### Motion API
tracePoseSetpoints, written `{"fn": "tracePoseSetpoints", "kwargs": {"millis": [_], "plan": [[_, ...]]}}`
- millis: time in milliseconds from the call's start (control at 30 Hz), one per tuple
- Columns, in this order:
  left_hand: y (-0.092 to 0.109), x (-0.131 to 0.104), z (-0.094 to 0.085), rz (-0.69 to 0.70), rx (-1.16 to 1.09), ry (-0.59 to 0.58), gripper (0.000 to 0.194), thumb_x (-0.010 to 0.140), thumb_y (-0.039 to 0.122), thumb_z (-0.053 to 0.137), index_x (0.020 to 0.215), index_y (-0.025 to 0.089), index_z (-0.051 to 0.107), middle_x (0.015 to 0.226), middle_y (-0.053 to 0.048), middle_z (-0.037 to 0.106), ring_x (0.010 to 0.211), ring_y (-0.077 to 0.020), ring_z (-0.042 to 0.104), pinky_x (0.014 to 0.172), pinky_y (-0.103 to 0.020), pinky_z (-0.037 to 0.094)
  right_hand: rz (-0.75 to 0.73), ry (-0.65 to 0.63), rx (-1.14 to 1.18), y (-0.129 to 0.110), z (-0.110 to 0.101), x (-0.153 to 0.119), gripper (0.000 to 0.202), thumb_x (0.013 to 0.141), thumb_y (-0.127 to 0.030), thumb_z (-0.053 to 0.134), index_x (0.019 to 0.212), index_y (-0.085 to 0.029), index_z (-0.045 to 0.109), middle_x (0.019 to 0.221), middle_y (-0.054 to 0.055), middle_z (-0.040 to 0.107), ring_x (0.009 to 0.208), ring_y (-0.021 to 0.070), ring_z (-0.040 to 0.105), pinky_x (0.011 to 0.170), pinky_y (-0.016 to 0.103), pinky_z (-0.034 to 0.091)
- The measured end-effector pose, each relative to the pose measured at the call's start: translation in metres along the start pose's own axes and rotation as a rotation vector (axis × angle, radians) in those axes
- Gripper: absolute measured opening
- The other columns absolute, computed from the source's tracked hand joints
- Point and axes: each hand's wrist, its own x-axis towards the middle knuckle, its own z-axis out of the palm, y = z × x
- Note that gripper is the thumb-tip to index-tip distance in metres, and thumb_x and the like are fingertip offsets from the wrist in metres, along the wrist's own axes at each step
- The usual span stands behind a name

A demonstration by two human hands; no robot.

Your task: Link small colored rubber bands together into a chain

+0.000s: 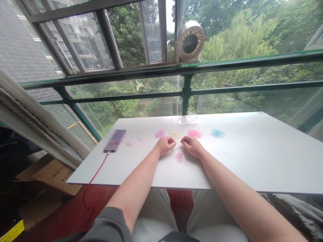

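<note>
Over the white table [242, 161], my left hand [166, 145] and my right hand [190, 146] face each other with fingers pinched. Something thin and pale seems to span the small gap between the fingertips, too small to name. Just below the hands lies a pile of dusty pink strands [178, 157]. Beyond them are a purple pile [159, 133], a pale yellow pile [174, 135] and a bright pink pile [194, 133]. A teal pile [217, 133] sits farther right.
Two clear round containers [192, 118] [181, 121] stand near the back edge. At the left lies a blurred phone [115, 141] with a red cable [97, 170] running off the front edge. Small pinkish bits [129, 144] lie beside it. A cardboard box [54, 174] is below left.
</note>
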Motion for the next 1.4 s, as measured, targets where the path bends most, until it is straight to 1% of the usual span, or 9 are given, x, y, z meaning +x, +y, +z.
{"fn": "tracePoseSetpoints", "kwargs": {"millis": [167,333,433,633,833,1133,1400], "plan": [[-0.0014,0.0002,0.0006,0.003,-0.002,0.001,0.021,0.071,0.034,0.057,0.075,0.014,0.063,0.067,-0.001,0.061,0.061,-0.0114,0.053,0.058,-0.022,0.040,-0.001,-0.010,0.024,-0.0006,0.0004,-0.0008,0.017,0.073,-0.027,0.054,0.083,-0.018,0.064,0.066,0.000,0.059,0.058,0.0124,0.049,0.058,0.025,0.040],[-0.0010,-0.0004,0.0003,0.004,-0.011,0.000,0.022,0.071,0.035,0.058,0.075,0.014,0.064,0.066,-0.001,0.061,0.061,-0.0113,0.053,0.059,-0.022,0.040,0.018,0.011,0.030,-0.0002,0.0005,-0.0004,0.015,0.074,-0.028,0.054,0.074,-0.018,0.064,0.066,0.001,0.058,0.058,0.0124,0.049,0.058,0.025,0.039],[-0.0001,-0.0008,-0.0003,0.006,-0.017,-0.002,0.022,0.071,0.035,0.058,0.074,0.014,0.064,0.065,-0.001,0.061,0.060,-0.0113,0.053,0.057,-0.022,0.040,0.018,0.016,0.034,0.0004,0.0005,-0.0005,0.015,0.074,-0.028,0.053,0.075,-0.018,0.064,0.065,0.000,0.057,0.058,0.0122,0.048,0.057,0.025,0.039],[0.0006,-0.0006,-0.0014,0.014,-0.031,-0.018,0.021,0.070,0.033,0.058,0.071,0.013,0.063,0.063,-0.001,0.060,0.057,-0.0103,0.051,0.056,-0.022,0.039,-0.004,-0.001,0.115,0.0014,0.0020,-0.0013,0.022,0.071,-0.027,0.057,0.090,-0.019,0.066,0.066,-0.001,0.055,0.053,0.0098,0.044,0.053,0.023,0.038],[-0.0004,0.0001,-0.0006,0.009,-0.039,-0.022,0.020,0.069,0.032,0.059,0.071,0.013,0.064,0.063,-0.001,0.060,0.057,-0.0103,0.050,0.055,-0.022,0.039,-0.045,0.003,0.098,-0.0004,0.0012,-0.0019,0.014,0.072,-0.028,0.056,0.073,-0.018,0.066,0.067,0.001,0.057,0.057,0.0116,0.046,0.056,0.024,0.039],[-0.0004,-0.0007,-0.0003,0.010,-0.030,-0.027,0.020,0.069,0.032,0.058,0.072,0.013,0.064,0.063,-0.001,0.060,0.057,-0.0100,0.050,0.054,-0.021,0.038,-0.025,-0.003,0.091,-0.0027,0.0002,-0.0027,0.011,0.071,-0.024,0.054,0.071,-0.017,0.063,0.062,0.000,0.054,0.058,0.0118,0.046,0.055,0.023,0.037],[0.0023,-0.0007,-0.0022,0.053,-0.030,-0.032,0.018,0.068,0.030,0.059,0.075,0.014,0.064,0.067,-0.001,0.061,0.059,-0.0101,0.050,0.057,-0.021,0.040,-0.011,-0.003,0.082,-0.0031,-0.0003,-0.0027,0.011,0.071,-0.024,0.054,0.071,-0.018,0.062,0.058,-0.002,0.051,0.054,0.0109,0.044,0.052,0.023,0.035]]}}
